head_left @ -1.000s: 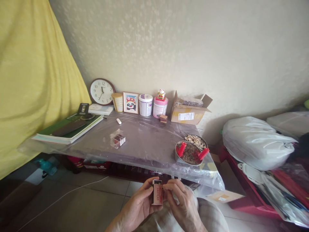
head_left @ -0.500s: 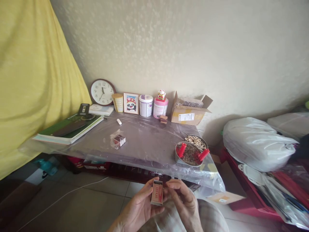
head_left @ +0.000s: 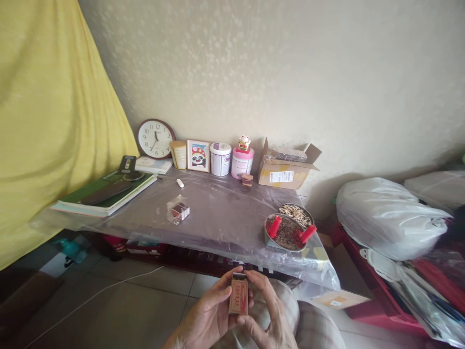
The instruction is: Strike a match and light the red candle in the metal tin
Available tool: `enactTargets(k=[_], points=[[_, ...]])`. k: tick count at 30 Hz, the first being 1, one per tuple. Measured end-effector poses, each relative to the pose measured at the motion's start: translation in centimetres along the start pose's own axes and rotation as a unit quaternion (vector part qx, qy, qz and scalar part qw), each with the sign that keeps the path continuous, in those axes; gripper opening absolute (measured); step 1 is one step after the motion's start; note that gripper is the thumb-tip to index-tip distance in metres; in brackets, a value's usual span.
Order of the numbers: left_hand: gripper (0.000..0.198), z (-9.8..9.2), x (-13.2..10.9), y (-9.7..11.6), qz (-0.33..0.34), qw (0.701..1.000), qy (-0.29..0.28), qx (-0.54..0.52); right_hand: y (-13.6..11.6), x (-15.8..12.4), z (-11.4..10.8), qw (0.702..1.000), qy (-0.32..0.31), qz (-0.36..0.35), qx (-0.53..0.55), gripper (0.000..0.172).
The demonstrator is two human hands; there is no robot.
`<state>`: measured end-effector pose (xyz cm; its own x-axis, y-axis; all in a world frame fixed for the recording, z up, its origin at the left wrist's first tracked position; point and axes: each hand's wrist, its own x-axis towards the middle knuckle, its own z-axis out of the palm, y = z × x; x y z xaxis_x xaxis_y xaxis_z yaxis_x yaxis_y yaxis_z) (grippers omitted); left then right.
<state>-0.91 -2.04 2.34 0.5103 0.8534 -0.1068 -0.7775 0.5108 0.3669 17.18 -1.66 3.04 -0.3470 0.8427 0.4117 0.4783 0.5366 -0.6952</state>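
A small matchbox (head_left: 239, 296) with a red-printed label stands tilted over my lap, its inner tray partly out at the upper end, with dark match ends just visible there. My left hand (head_left: 209, 310) wraps round its left side, thumb on the edge. From the right, my right hand (head_left: 269, 308) spans the box, fingers at the top end and thumb at the bottom. Beyond the hands, a tin of dark grains (head_left: 286, 233) with two red tubes stands on the table. Behind it, another tin holds loose matchsticks (head_left: 295, 213).
Plastic film covers the table (head_left: 218, 208). On it lie wrapped matchboxes (head_left: 179, 211), a white capsule-shaped object (head_left: 180, 183) and a large green book (head_left: 109, 194). A clock (head_left: 156, 139), canisters and an open carton (head_left: 283, 175) line the wall. Bags (head_left: 388, 213) crowd the right.
My right hand has moved left from beside the matchbox and now grips it at both ends. The box has shifted slightly right and down in the picture.
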Motion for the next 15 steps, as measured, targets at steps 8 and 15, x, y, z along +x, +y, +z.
enactTargets(k=[8,15], points=[[0.035,-0.1,0.2,-0.1,-0.014,1.000,-0.003,0.002,-0.3,0.3,0.0,0.998,0.027,-0.036,-0.032,0.060],[0.028,0.0,0.6,0.0,0.009,0.998,0.014,0.064,0.9,0.4,0.7,0.996,0.071,-0.045,-0.017,0.052]])
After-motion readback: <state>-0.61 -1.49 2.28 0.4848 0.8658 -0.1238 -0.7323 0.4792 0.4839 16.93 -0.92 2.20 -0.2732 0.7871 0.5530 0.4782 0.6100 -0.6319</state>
